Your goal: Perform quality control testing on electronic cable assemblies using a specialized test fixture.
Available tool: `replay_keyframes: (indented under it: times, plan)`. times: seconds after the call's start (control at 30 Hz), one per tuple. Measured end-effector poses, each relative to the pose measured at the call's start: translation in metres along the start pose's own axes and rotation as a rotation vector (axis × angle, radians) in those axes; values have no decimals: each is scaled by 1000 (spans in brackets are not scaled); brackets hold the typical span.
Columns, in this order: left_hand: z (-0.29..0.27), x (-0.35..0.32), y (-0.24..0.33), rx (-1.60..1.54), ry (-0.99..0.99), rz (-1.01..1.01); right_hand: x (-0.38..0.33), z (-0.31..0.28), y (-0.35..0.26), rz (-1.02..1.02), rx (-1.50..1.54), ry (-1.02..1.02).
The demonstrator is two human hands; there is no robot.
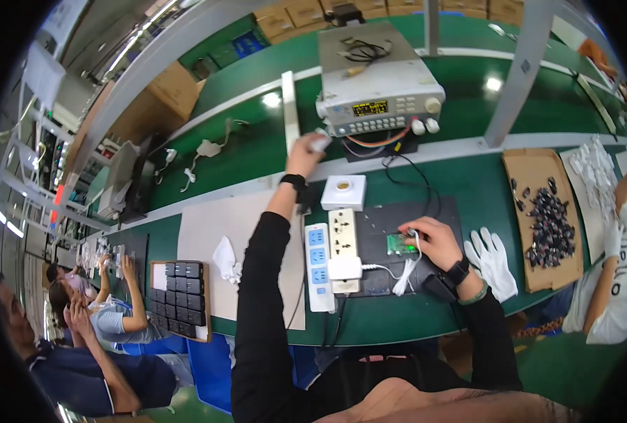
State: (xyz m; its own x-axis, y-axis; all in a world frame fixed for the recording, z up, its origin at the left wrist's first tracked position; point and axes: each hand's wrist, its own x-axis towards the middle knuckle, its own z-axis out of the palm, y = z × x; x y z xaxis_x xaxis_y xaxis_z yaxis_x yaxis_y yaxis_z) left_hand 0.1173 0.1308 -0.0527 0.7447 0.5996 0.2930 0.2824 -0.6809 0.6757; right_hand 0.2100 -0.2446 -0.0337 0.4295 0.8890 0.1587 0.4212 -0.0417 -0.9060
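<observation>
My left hand (303, 156) is closed around a small white object (320, 142) whose kind I cannot make out, at the front left corner of a bench power instrument (378, 106) with a lit display. Lower right, my right hand (435, 244) pinches the end of a white cable (418, 255) beside a small green circuit board (398, 244) on a black mat (378, 224). The bundled cable runs to a white charger (345, 268) plugged into a cream power strip (342, 225). A blue-and-white power strip (317, 257) lies alongside it.
Behind the strips stands a white square box (343, 192). A white glove (492, 262) lies right of my wrist, near a cardboard tray (514, 211) of small black parts. To the left are a crumpled white cloth (226, 259) and stacked black adapters (179, 297). People work at both sides.
</observation>
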Motion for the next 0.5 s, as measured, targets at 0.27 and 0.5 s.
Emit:
replay_keyframes:
  times: [0.27, 0.5]
  plan:
    - [-34, 30, -18, 90, -123, 71, -1, -8, -3, 29, -38, -36]
    - [-132, 55, -134, 782, 70, -129, -3, -15, -16, 78, 3, -66]
